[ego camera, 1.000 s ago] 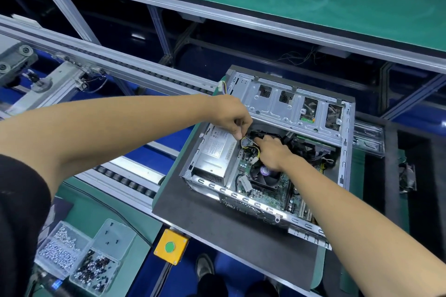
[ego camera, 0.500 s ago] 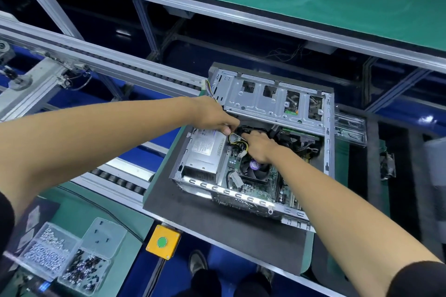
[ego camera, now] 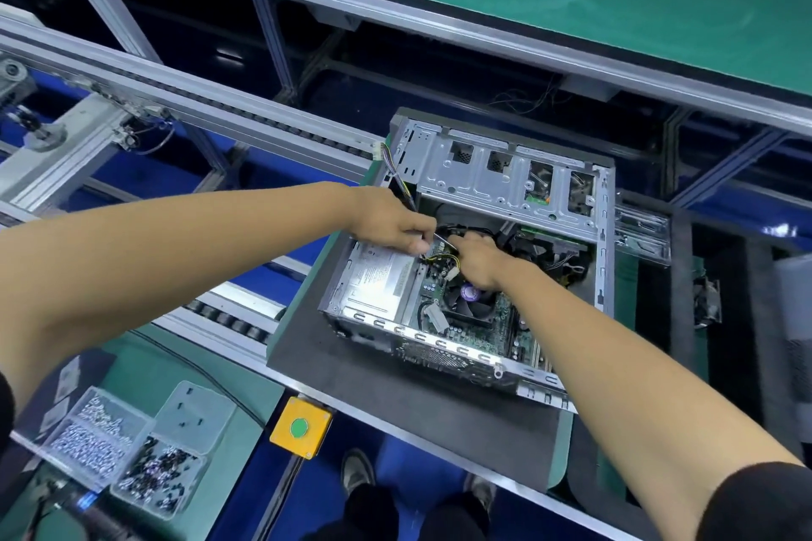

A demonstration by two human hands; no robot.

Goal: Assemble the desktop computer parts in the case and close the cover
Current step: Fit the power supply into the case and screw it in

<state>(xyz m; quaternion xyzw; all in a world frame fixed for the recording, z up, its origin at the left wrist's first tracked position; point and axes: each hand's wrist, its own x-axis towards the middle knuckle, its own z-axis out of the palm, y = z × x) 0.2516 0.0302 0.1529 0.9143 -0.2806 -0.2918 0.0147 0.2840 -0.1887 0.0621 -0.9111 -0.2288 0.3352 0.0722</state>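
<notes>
An open grey computer case [ego camera: 505, 171] lies on its side on a dark pallet [ego camera: 395, 382]. Inside it are a silver power supply [ego camera: 373, 277], a green motherboard [ego camera: 487, 325] and a black CPU fan [ego camera: 470, 299]. My left hand [ego camera: 395, 224] reaches in over the power supply, fingers curled and pinching the yellow and black cable bundle [ego camera: 441, 259]. Just right of it, above the fan, my right hand [ego camera: 476, 255] grips the same wiring with curled fingers. What lies under the fingertips is hidden. The drive cage [ego camera: 509, 180] spans the case's far side.
Clear boxes of screws [ego camera: 110, 444] sit on the green mat at lower left. A yellow box with a green button [ego camera: 301, 426] hangs on the conveyor's near rail. Conveyor rails [ego camera: 175, 97] run left of the case. Another dark pallet [ego camera: 747, 321] lies to the right.
Both hands stay together at the cables by the power supply, shifting slightly toward the case's far side. The camera view drifted, so the case sits a little higher in frame.
</notes>
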